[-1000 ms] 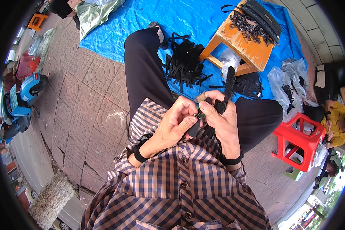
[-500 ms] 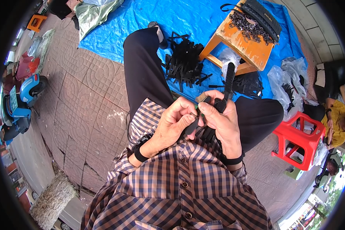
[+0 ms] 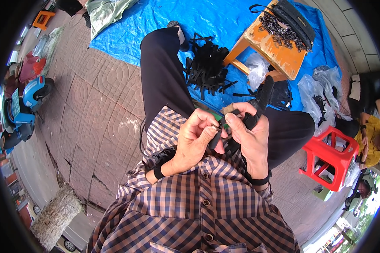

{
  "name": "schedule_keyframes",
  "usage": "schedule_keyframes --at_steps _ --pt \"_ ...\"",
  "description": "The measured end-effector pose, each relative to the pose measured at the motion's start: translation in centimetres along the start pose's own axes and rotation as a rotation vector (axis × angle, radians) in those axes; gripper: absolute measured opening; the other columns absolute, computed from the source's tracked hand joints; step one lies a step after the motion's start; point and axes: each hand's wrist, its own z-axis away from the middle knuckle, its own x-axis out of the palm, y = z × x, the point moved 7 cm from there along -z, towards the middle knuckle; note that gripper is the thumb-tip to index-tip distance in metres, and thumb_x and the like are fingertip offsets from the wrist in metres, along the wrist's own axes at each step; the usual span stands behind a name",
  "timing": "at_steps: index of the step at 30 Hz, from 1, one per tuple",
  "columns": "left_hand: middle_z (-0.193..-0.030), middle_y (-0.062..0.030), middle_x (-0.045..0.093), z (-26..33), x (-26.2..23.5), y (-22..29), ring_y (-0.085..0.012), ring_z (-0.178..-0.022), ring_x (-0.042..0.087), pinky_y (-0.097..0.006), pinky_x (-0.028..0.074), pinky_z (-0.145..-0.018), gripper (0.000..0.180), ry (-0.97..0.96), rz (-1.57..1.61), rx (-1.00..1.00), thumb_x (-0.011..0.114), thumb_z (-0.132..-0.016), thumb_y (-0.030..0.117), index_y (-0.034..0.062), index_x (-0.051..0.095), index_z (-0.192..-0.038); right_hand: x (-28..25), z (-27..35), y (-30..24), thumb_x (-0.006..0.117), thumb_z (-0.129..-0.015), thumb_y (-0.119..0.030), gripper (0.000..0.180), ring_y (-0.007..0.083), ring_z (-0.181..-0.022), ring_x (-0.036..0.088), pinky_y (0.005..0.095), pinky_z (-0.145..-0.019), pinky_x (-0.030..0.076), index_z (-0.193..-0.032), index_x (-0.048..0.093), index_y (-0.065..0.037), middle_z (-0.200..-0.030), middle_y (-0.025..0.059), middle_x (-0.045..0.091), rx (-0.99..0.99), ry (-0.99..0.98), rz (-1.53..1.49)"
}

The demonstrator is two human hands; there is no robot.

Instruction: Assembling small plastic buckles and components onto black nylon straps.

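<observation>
In front of my shirt, my left hand (image 3: 195, 137) is closed in a pinch on a short black strap (image 3: 215, 141). A tiny shiny piece shows at its fingertips, too small to make out. My right hand (image 3: 252, 137) is close beside it, thumb and forefinger pinching the same strap near its upper end. A bundle of black straps (image 3: 264, 96) sticks up out of the right hand, gripped against the palm. A brownish wrap covers the right forefinger. Beyond my hands, a heap of black straps (image 3: 207, 69) lies on a blue tarp (image 3: 156, 14).
A worn wooden stool (image 3: 289, 63) bears a pile of small dark metal pieces (image 3: 275, 31) and a black pouch (image 3: 297, 25). Clear plastic bags (image 3: 314, 95) lie to the right, near a red plastic stool (image 3: 333, 158). Another person in yellow (image 3: 369, 137) sits at the far right.
The strap bundle in my right hand has tilted to the right. My right hand has turned slightly, while both hands stay close together on the strap. The whole view has shifted a little.
</observation>
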Motion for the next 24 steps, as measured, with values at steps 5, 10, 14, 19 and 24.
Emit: schedule_keyframes --at_steps 5,10,14,19,24 --pt "-0.081 -0.0134 0.060 0.3 -0.1 0.0 -0.0168 -0.057 0.060 -0.024 0.050 -0.051 0.014 0.057 0.062 -0.005 0.050 -0.092 0.014 0.0035 0.041 -0.096 0.8 0.6 -0.9 0.060 -0.084 -0.001 0.011 0.0089 -0.057 0.056 0.0183 -0.047 0.044 -0.092 0.056 0.005 -0.071 0.0048 0.057 -0.076 -0.022 -0.030" --pt "-0.085 -0.0115 0.059 0.3 0.1 0.3 -0.0138 -0.062 0.061 -0.023 0.052 -0.057 0.008 0.021 0.003 0.048 0.046 -0.092 0.005 0.0003 0.044 -0.098 0.6 0.4 -0.3 0.058 -0.084 0.001 0.011 0.0106 -0.061 0.057 0.0227 -0.046 0.050 -0.093 0.054 0.007 -0.082 0.0103 0.058 -0.070 -0.061 -0.020" --pt "-0.087 -0.0116 0.059 0.5 0.1 0.8 -0.0137 -0.064 0.061 -0.023 0.052 -0.058 0.007 -0.058 -0.073 0.107 0.046 -0.092 0.005 -0.0005 0.046 -0.097 1.0 0.4 -0.1 0.060 -0.083 0.001 0.012 0.0087 -0.057 0.055 0.0205 -0.044 0.046 -0.093 0.055 0.005 -0.078 0.0085 0.059 -0.021 -0.083 -0.047" --pt "-0.088 -0.0121 0.059 0.4 0.1 0.8 -0.0141 -0.066 0.062 -0.023 0.051 -0.059 0.007 -0.042 -0.045 0.115 0.047 -0.092 0.004 -0.0013 0.047 -0.096 0.4 0.4 1.3 0.062 -0.082 -0.001 0.013 0.0064 -0.049 0.050 0.0179 -0.040 0.039 -0.093 0.056 0.003 -0.068 0.0054 0.058 0.114 -0.078 -0.205" --pt "-0.087 -0.0121 0.059 0.6 -0.1 1.0 -0.0144 -0.066 0.062 -0.023 0.051 -0.060 0.007 0.001 -0.077 0.169 0.047 -0.092 0.004 -0.0015 0.047 -0.096 1.5 0.8 0.3 0.061 -0.083 -0.001 0.011 0.0084 -0.044 0.049 0.0199 -0.038 0.038 -0.092 0.056 0.003 -0.063 0.0059 0.056 -0.021 0.035 -0.249"
